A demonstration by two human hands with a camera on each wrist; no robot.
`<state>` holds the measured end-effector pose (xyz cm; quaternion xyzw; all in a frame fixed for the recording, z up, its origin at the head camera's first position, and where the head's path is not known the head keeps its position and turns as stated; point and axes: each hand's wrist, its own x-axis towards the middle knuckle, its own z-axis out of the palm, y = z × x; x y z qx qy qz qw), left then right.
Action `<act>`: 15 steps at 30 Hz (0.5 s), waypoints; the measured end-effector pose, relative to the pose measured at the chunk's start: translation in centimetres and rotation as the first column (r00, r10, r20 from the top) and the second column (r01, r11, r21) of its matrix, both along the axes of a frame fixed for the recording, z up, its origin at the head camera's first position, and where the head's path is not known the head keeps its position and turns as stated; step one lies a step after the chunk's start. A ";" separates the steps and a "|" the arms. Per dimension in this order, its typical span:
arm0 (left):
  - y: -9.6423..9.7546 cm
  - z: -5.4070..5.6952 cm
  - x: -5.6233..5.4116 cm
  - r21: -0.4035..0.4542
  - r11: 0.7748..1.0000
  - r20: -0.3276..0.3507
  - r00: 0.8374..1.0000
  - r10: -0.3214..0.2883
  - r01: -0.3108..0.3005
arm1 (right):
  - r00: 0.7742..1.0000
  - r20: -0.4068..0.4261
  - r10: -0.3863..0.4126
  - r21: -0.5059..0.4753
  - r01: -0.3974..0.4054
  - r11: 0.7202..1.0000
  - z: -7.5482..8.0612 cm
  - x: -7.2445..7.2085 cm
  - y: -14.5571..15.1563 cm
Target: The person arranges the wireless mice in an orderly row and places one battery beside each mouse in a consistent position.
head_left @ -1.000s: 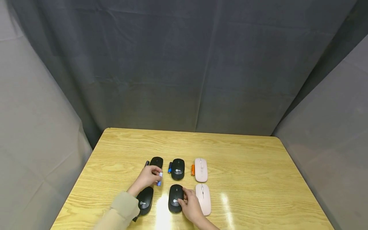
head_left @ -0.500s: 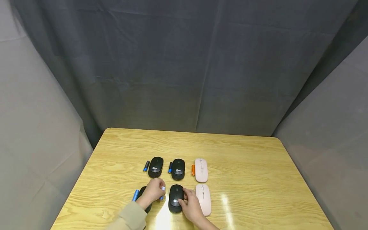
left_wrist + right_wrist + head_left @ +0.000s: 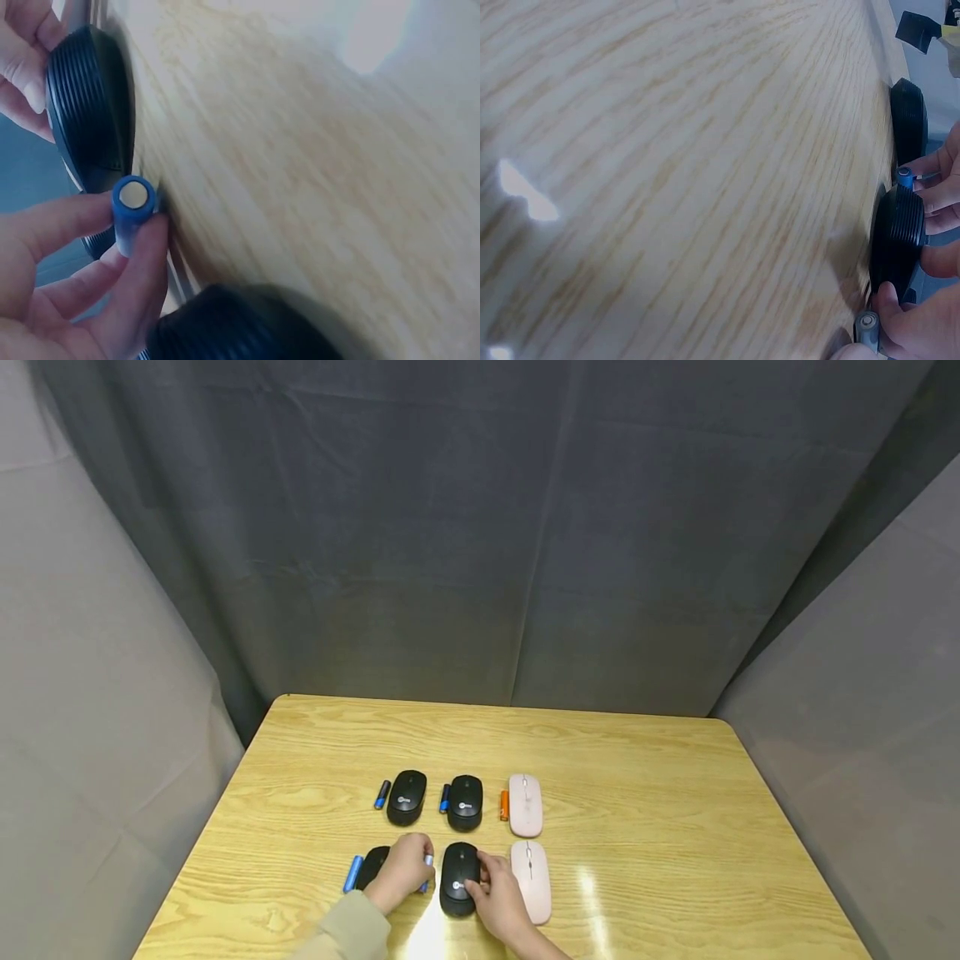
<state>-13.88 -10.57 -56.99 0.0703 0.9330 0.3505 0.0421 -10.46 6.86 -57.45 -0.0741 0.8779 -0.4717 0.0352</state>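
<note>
My left hand (image 3: 407, 865) pinches a blue battery (image 3: 131, 202) between thumb and fingers. It holds the battery low over the table, just left of the front middle black computer mouse (image 3: 459, 877). My right hand (image 3: 499, 895) grips that mouse from its right side, thumb and finger on its shell. Partly hidden behind my left hand is the front left black mouse (image 3: 371, 866), with another blue battery (image 3: 352, 873) along its left side. In the right wrist view, a grey battery (image 3: 867, 327) shows its end beside my right thumb.
Behind stand two more black mice (image 3: 407, 797) and a pink mouse (image 3: 525, 805), with dark-and-blue batteries (image 3: 382, 794) and an orange battery (image 3: 504, 805) at their left sides. Another pink mouse (image 3: 531, 881) lies right of my right hand. The wooden table (image 3: 675, 843) extends rightward.
My left hand has come down from beside the rear left mouse to beside the front middle mouse, carrying the battery. My right hand stays on its mouse.
</note>
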 end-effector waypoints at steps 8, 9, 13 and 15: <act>0.2 0.0 0.0 -0.036 0.999 0.012 1.000 0.010 -0.010 | 1.000 -0.001 -0.004 0.002 0.004 1.000 -0.2 0.0 0.0; 0.3 0.0 0.0 -0.039 0.999 0.014 1.000 0.011 -0.010 | 1.000 -0.001 -0.003 0.000 0.003 1.000 -0.1 0.0 0.0; 0.3 0.0 0.0 -0.048 0.999 0.021 1.000 0.008 -0.007 | 1.000 0.000 -0.001 -0.003 0.001 1.000 -0.2 -0.1 0.0; 0.3 0.0 0.0 -0.047 0.999 0.021 1.000 0.007 -0.006 | 1.000 0.003 -0.003 -0.003 0.003 1.000 -0.2 0.0 0.0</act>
